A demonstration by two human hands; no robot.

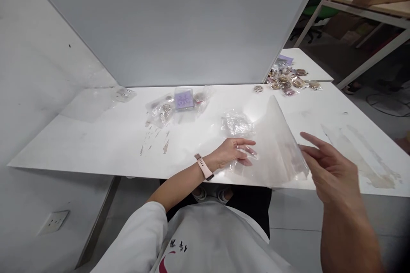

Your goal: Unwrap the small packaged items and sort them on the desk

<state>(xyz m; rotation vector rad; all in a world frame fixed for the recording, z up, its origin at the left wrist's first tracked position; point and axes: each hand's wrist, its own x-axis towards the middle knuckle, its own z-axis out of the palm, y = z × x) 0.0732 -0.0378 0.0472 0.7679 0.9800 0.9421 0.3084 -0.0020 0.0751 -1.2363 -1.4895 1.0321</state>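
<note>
White table, left end [96, 147]: from my distant seat I see a thin clear film [86, 106] lying near the wall, with a small clear packet [125, 94] at its right.
Clear pouches [162, 112]: they lie in a group, around a wrapped purple square card [183, 100].
Left hand [228, 152]: it wears a pink-strapped watch [203, 167]; its fingers are spread at the left side of the plastic sheet, and whether they grip anything I cannot tell.
Crinkled clear packet [237, 122]: it rests just beyond this hand.
Clear plastic sheet [273, 149]: it is between my two hands, near the front edge of the table; a flat bag is also possible.
Wrapped small pieces [288, 80]: they make a heap at the far right.
Right hand [336, 172]: it seems to pinch the sheet's right edge between thumb and fingers, the index finger free.
Raised sheet edge: I judge the handling is midway; the sheet is lifted at right, but not yet laid flat or let go.
Purple card lettering: there is writing, too small for me to read.
Shirt print [178, 245]: dark characters above a red curve; I cannot read them surely, and I find no clear brand.
</note>
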